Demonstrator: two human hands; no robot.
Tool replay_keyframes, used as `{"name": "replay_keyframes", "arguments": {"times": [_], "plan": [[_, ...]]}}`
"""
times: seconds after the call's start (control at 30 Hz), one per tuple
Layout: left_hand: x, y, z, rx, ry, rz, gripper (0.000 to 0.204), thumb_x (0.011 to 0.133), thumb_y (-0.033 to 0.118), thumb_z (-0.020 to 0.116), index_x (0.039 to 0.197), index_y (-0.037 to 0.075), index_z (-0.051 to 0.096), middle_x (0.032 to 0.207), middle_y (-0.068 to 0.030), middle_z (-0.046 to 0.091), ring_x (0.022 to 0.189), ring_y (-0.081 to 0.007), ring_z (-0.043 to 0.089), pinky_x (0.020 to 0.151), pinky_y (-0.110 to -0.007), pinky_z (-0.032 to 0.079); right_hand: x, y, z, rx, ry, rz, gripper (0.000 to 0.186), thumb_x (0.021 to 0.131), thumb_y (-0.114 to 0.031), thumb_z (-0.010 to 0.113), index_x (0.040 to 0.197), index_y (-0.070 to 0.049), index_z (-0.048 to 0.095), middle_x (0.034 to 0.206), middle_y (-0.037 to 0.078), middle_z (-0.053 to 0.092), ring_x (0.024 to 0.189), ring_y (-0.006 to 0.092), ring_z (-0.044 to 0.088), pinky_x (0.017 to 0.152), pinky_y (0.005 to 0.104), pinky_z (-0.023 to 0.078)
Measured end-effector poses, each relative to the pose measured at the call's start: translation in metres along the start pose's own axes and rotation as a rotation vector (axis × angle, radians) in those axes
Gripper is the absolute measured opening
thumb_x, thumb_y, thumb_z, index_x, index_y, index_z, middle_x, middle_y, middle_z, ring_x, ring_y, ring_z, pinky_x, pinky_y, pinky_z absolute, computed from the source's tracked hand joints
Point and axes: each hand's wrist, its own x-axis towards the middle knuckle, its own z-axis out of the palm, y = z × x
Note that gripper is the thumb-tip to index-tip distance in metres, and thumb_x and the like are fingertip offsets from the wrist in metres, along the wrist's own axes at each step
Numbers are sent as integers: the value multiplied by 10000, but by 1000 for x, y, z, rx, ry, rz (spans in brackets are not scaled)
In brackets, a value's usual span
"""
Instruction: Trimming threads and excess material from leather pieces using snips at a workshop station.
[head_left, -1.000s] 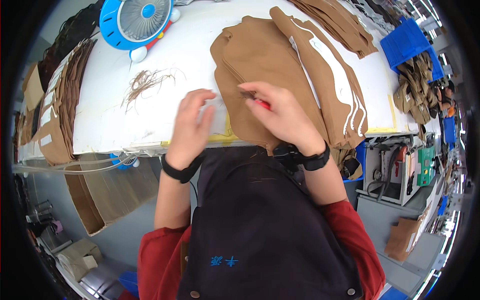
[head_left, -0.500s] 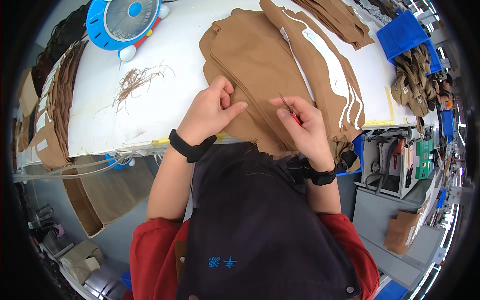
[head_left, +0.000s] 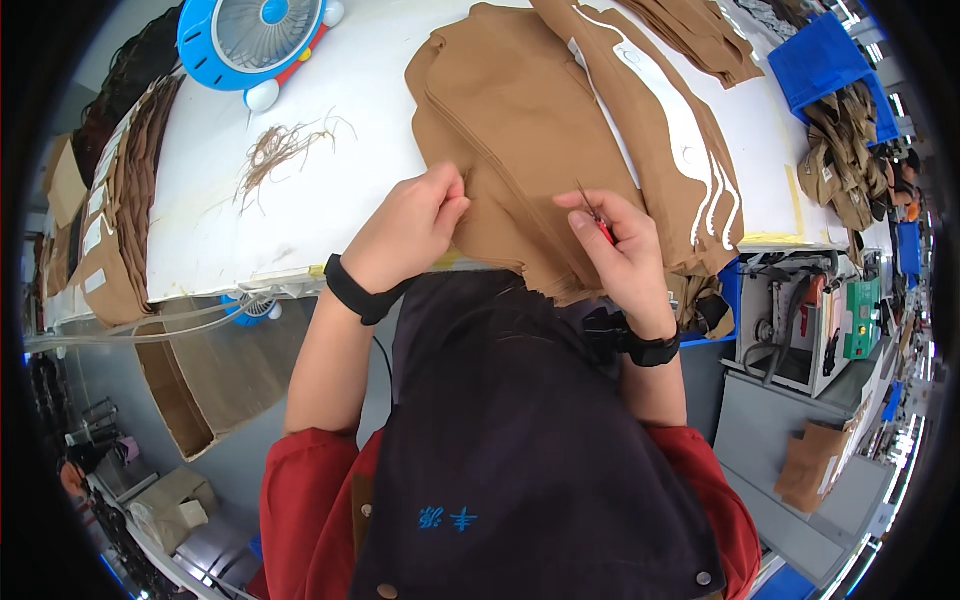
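My left hand (head_left: 410, 215) is closed in a pinch over the left edge of a layered brown fabric piece (head_left: 510, 110); what sits between the fingertips is too small to make out. In my right hand (head_left: 625, 260), above the fabric's lower right part, are red-handled thread snips (head_left: 600, 225) with the points upward. A longer brown piece with white curved backing (head_left: 690, 145) lies along the right of the layered piece. Loose brown threads (head_left: 280, 155) lie on the white table (head_left: 205, 230) to the left.
A blue fan (head_left: 240, 45) stands at the back left. Brown piece stacks lie far left (head_left: 120, 210) and back right (head_left: 700, 40). A blue bin (head_left: 820, 55) and crumpled khaki cloth (head_left: 840, 175) are at the right. A cardboard box (head_left: 200, 380) sits below the table.
My left hand moved from over the bare table onto the fabric's edge and closed into a pinch. My right hand, still holding the snips, shifted right and down.
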Motion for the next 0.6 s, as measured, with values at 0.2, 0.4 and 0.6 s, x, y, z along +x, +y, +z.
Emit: {"name": "replay_keyframes", "arguments": {"times": [0.2,0.4,0.6], "plan": [[-40,-16,-12,47,38,-37,161,901,49,629,974,23,487,711,-55,499,655,-148,480,612,-304,423,-2,12,-5,89,71,10,174,965,-72,588,1103,-11,675,675,-87,429,624,15,356,560,195,302],[-29,-11,24,358,184,24,303,756,139,744,964,38,548,781,-115,622,762,-304,641,663,-398,501,-4,14,-3,77,54,28,162,962,-54,590,1094,-7,669,729,-89,462,656,10,366,586,180,308],[-28,-28,16,348,160,63,61,829,86,623,815,40,586,781,-167,633,747,-381,618,665,-459,486,-10,10,-14,134,74,96,168,965,-34,585,1108,14,659,788,-80,516,694,0,386,612,170,304]]}}
